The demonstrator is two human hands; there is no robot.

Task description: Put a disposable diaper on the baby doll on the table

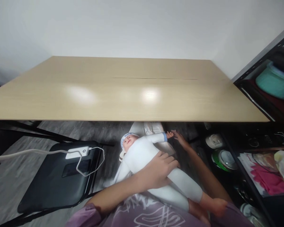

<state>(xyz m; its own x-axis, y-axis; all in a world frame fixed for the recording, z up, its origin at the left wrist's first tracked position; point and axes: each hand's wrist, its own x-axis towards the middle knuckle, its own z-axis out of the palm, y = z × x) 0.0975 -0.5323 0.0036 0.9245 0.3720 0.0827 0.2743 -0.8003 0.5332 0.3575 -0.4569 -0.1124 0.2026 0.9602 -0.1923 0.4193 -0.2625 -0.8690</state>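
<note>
A baby doll in a white suit, with blue cuffs and a lettered headband, lies slantwise on my lap. Its head is at the upper left and its bare feet point to the lower right. My left hand wraps over the doll's waist and hip, fingers curled around it. Just right of the doll's outstretched hand is my right hand, fingers apart and holding nothing. Whether its fingertips touch the doll's hand I cannot tell.
A wooden table stands ahead, its front edge above the doll. At left, a black chair holds a white power bank with a cable and a dark phone. A rack with household goods stands at right.
</note>
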